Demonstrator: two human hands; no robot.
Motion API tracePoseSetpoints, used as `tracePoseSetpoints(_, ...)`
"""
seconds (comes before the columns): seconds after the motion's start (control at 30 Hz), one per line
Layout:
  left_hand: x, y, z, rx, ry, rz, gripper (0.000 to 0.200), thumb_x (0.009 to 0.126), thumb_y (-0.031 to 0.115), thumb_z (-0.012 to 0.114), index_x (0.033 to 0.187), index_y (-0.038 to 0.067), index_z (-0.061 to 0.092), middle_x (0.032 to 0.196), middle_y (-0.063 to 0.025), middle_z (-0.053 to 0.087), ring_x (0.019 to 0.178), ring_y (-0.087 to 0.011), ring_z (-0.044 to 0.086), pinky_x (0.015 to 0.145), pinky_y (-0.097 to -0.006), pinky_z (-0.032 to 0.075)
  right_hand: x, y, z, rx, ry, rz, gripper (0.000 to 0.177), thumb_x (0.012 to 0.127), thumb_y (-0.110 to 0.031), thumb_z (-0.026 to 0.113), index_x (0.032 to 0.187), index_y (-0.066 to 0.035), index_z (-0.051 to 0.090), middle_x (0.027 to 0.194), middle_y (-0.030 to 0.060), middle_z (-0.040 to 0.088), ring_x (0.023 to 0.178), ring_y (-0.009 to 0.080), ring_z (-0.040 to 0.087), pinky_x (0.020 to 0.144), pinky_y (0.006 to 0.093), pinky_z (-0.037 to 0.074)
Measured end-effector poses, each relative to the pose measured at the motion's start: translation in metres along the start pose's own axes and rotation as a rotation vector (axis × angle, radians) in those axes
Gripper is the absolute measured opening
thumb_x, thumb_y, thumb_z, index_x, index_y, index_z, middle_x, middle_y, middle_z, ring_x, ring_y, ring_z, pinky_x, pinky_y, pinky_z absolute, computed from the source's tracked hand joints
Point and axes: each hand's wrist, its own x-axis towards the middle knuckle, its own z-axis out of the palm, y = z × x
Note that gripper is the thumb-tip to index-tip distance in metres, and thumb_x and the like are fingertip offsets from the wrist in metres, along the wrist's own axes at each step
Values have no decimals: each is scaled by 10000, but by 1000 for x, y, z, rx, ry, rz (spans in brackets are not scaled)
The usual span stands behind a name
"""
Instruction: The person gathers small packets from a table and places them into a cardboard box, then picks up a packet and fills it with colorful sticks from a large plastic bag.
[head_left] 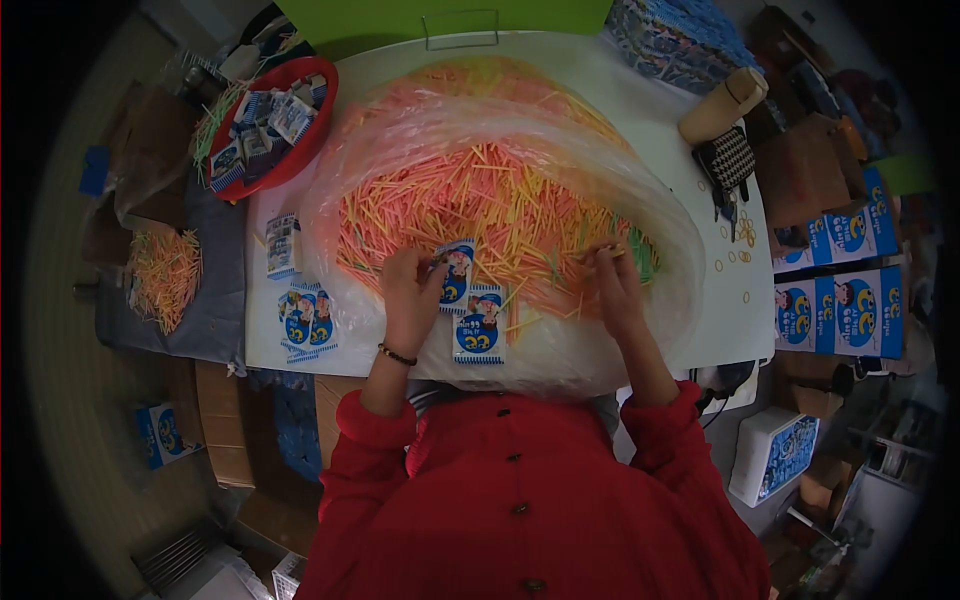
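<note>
A big clear plastic bag (640, 200) lies open on the white table (650, 110), filled with a heap of thin orange, pink, yellow and green sticks (480, 200). My left hand (412, 290) holds a small blue printed packet (457, 272) upright at the near edge of the heap. My right hand (612, 280) pinches a few sticks (597, 252) out of the heap. Another flat blue packet (480, 325) lies on the plastic between my hands.
A red basket (305, 150) with several packets stands at far left. More packets (305, 320) lie at the left table edge. Rubber bands (735, 250) are scattered right, near a checked pouch (728, 160). Blue boxes (840, 315) stack on the right. Loose sticks (165, 275) lie far left.
</note>
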Motion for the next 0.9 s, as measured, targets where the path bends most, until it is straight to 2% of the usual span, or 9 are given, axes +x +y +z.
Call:
tracePoseSetpoints(0.13,-3,0,-1,-423,100,-219,177,867,84,678,940,27,528,867,-68,596,787,-151,577,675,-303,471,16,-22,-28,-267,60,162,139,997,-163,466,986,-26,482,772,68,560,698,183,563,638,323,449)
tracePoseSetpoints(0.2,1,10,-5,-898,129,-340,130,942,71,590,1033,24,510,955,-59,641,862,-88,615,716,-237,514,17,-26,-21,-710,-54,71,195,961,-190,526,970,-3,472,756,155,585,688,326,599,637,405,465)
tracePoseSetpoints(0.33,2,27,-8,-970,41,-388,159,957,58,559,1095,15,494,987,-76,656,881,-95,641,751,-228,529,5,-35,9,-1070,-248,104,226,894,-186,596,935,5,484,789,222,590,745,420,591,681,464,462)
tracePoseSetpoints(0.43,-2,37,-9,-991,-28,-398,174,958,60,555,1114,6,499,1003,-88,663,884,-107,645,755,-239,535,4,-35,19,-1074,-339,207,228,842,-171,648,864,1,500,917,228,599,824,409,595,703,457,464)
tracePoseSetpoints(0.53,-5,39,-14,-1030,-20,-456,177,961,58,544,1127,6,509,1018,-82,664,887,-113,650,762,-252,540,12,-21,1,-989,-304,-90,167,817,-131,633,876,-9,535,939,224,576,828,385,587,714,430,476)
tracePoseSetpoints(0.6,-7,36,-17,-1136,-19,-469,206,972,89,527,1169,31,544,1033,-66,673,905,-132,662,794,-271,541,22,-18,-7,-789,-217,-403,140,864,-106,610,938,-10,539,948,136,554,799,270,574,720,363,474)
tracePoseSetpoints(0.63,-8,37,-17,-1138,-16,-468,206,972,89,527,1169,31,544,1033,-66,673,905,-132,662,794,-271,541,22,-16,-6,-790,-219,-405,140,864,-106,610,938,-10,539,948,136,554,799,270,574,720,363,474)
tracePoseSetpoints(0.7,-8,40,-18,-1229,-87,-491,213,977,95,520,1175,28,561,1053,-67,673,926,-144,664,809,-278,542,19,-9,-2,-163,-60,1,137,918,-70,560,1041,-14,537,922,58,526,781,158,526,725,292,453)
tracePoseSetpoints(0.9,-17,36,-1,-1213,-79,-516,198,980,97,517,1161,33,569,1055,-58,669,948,-131,649,831,-277,525,9,10,-3,-277,-175,4,204,962,-26,481,1160,-70,496,986,6,556,827,92,522,761,231,441)
